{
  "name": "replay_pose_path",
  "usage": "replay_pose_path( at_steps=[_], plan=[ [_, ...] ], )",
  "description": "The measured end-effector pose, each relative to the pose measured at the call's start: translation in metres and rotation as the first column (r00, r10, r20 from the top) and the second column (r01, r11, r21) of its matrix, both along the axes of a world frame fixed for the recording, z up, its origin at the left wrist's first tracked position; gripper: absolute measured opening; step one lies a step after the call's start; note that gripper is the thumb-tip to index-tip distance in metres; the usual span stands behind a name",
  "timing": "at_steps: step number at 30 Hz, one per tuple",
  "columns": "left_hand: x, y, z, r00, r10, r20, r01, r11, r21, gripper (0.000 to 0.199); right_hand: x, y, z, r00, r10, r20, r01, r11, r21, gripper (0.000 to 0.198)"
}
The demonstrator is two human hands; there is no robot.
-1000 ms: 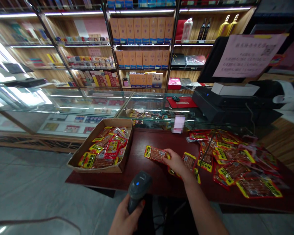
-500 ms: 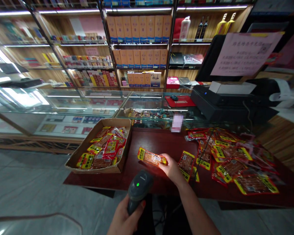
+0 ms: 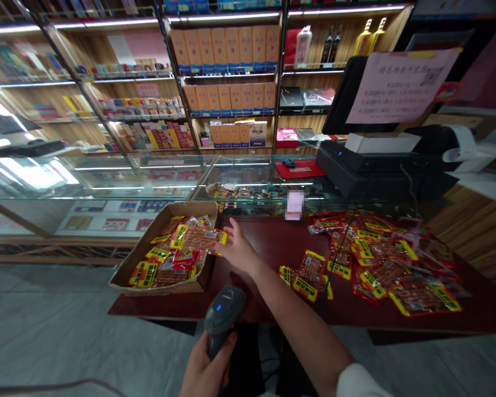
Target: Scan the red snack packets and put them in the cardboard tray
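Observation:
My left hand (image 3: pixel 210 358) is wrapped round the handle of a dark grey barcode scanner (image 3: pixel 225 309), whose light glows blue. My right hand (image 3: pixel 238 248) is stretched to the left, at the right rim of a cardboard box (image 3: pixel 204 284). Between its fingertips is the right end of a flat red and yellow snack packet (image 3: pixel 200 239) with brown sticks inside; the rest of the packet lies over the box. Similar packets (image 3: pixel 165 273) fill the box. To the right of my forearm, a few more packets (image 3: pixel 310 273) rest on the dark red table (image 3: pixel 268 231).
A large heap of snack packets (image 3: pixel 391 259) covers the table's right side. Behind the table stands a glass display counter (image 3: pixel 248 171), with a cash register (image 3: pixel 347 165) and a screen bearing a paper notice (image 3: pixel 400 88). Shelves of boxes (image 3: pixel 231 49) line the back wall.
My right hand has carried the packet left, from above the table to over the box. The scanner's light has turned from green to blue. The view has shifted slightly.

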State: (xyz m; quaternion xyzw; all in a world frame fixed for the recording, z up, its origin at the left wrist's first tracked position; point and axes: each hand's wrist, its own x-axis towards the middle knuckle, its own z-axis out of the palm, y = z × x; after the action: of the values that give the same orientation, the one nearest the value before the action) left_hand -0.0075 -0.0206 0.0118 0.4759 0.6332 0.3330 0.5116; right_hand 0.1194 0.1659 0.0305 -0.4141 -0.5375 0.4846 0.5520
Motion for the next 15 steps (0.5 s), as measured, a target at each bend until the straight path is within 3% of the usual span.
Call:
replay_pose_path(
  at_steps=[2,5,8,10,12,15],
  plan=[
    [-0.001,-0.003,-0.001,1.000,0.029,-0.004,-0.029,1.000,0.013,0.067,0.009,-0.003,-0.002,0.953,-0.044,0.301,0.017,0.996,0.093,0.080],
    [-0.004,-0.003,-0.005,0.999,0.034,-0.002,-0.034,0.999,0.001,0.068,0.060,-0.029,-0.027,0.691,-0.101,0.716,0.084,0.995,0.059,0.057],
    [-0.005,0.000,-0.008,1.000,-0.005,-0.005,0.004,0.999,-0.054,0.071,0.133,-0.057,-0.057,0.394,-0.100,0.914,0.362,0.931,-0.055,0.059],
    [-0.002,0.003,-0.008,1.000,-0.029,0.008,0.030,0.996,-0.081,0.070,0.176,-0.068,-0.070,0.254,-0.058,0.965,0.482,0.873,-0.074,0.068],
    [0.003,0.004,-0.005,0.998,-0.052,0.025,0.054,0.995,-0.079,0.062,0.207,-0.074,-0.076,0.208,0.013,0.978,0.473,0.874,-0.113,0.080],
    [0.013,0.002,-0.001,0.997,-0.067,0.047,0.069,0.996,-0.049,0.051,0.227,-0.072,-0.075,0.222,0.119,0.968,0.358,0.913,-0.195,0.097]
  ],
)
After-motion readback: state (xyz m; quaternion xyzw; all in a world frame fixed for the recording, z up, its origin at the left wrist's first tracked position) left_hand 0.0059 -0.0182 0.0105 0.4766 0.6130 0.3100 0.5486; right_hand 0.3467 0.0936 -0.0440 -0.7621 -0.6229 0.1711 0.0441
